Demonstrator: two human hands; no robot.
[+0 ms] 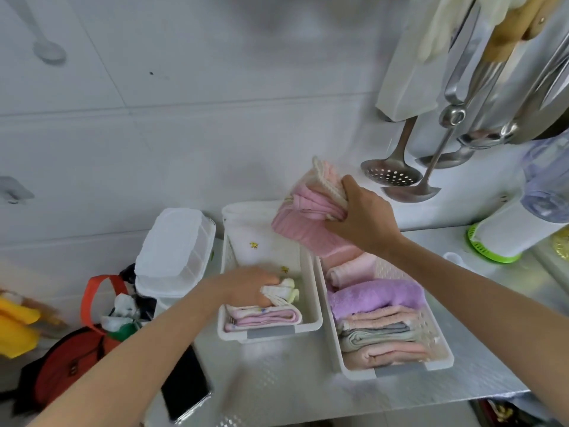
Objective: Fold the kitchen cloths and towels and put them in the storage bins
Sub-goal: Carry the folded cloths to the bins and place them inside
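Both bare forearms are reaching forward from the lower corners of the view. The left hand point(251, 285) is lying low, palm down, its fingers curling and pinching something small and pale at the fingertips. The right hand point(363, 220) is being held higher, wrist bent, with fingers and thumb clamping around a soft bundle. The two hands are well apart.

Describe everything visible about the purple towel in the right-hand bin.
The purple fluffy terry towel lies folded into a thick roll across the white perforated plastic bin, roughly mid-row. A pale pink folded cloth sits behind it and a peach-pink folded cloth in front, both touching it. Neither hand touches it.
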